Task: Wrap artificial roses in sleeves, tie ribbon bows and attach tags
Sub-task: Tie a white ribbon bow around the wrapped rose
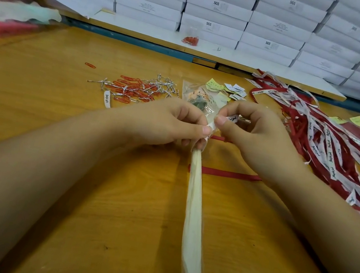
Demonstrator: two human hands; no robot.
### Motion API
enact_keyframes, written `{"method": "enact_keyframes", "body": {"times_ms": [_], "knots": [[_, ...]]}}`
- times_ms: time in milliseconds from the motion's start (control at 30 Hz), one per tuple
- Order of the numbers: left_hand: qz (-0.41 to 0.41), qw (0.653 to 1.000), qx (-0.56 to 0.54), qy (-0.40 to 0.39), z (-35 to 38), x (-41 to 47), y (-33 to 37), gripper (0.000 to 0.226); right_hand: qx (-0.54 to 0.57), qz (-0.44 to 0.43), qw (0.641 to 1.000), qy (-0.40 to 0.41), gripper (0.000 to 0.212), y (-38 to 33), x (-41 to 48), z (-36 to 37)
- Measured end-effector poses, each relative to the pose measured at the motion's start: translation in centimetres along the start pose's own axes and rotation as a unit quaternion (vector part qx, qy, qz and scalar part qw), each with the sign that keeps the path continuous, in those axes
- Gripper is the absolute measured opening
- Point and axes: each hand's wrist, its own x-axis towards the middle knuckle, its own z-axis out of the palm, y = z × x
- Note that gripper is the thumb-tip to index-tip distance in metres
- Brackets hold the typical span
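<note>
wooden table (65, 97), white boxes (218, 10) stacked behind.

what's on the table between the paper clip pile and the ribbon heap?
Head view: a clear plastic bag and scattered small tags lie between the paper clips and the ribbons; both hands work just in front.

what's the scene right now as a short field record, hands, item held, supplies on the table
left hand: fingers pinch white printed ribbon at top of the sleeved stem
right hand: fingers pinch same ribbon
item held: long cream stem in clear plastic sleeve, pointing toward the person
under it: dark red ribbon strip on wooden table
left supplies: red paper clips, silver twist ties
right supplies: pile of red and white ribbons
</note>
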Motion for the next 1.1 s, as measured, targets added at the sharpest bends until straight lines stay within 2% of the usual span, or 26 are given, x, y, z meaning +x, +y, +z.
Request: {"method": "enact_keyframes", "body": {"times_ms": [67, 167, 267, 300, 400, 500, 800, 933, 1100], "knots": [[0.010, 1.000, 0.002, 0.004, 0.1, 0.0, -0.1, 0.026, 0.041, 0.009, 0.999, 0.003, 0.007, -0.1, 0.0, 0.3], [0.013, 1.000, 0.002, 0.021, 0.2, 0.2, -0.3, 0.025, 0.086, 0.034, 0.995, 0.038, 0.029, -0.1, 0.0, 0.8], [-0.002, 0.999, -0.009, 0.053, 0.3, 0.4, -0.4, 0.021, 0.057, 0.055, 0.990, 0.115, 0.021, 0.1, -0.1, 0.5], [-0.004, 0.998, -0.014, 0.061, 0.3, 0.5, -0.4, 0.019, 0.045, 0.050, 0.991, 0.114, 0.016, 0.1, -0.2, 0.3], [-0.001, 0.996, -0.038, 0.078, 0.3, 0.4, -0.6, 0.004, 0.044, 0.020, 0.999, 0.009, 0.018, -0.4, -0.7, 0.1], [-0.005, 0.994, -0.051, 0.096, 0.4, 0.6, -0.9, 0.016, 0.039, 0.011, 0.998, -0.055, 0.033, -0.6, -1.0, 0.6], [0.044, 0.994, 0.045, 0.085, 0.1, 0.4, -0.5, 0.010, 0.045, 0.023, 0.997, -0.065, 0.024, -0.5, -0.8, 0.7], [0.055, 0.994, 0.038, 0.090, 0.2, 0.1, -0.4, 0.005, 0.092, 0.033, 0.990, -0.103, 0.022, -0.3, -1.0, 0.8], [0.071, 0.993, 0.036, 0.082, 0.3, -0.3, -0.1, 0.004, 0.069, 0.046, 0.992, -0.099, 0.022, -0.1, -1.2, 1.1]]}}
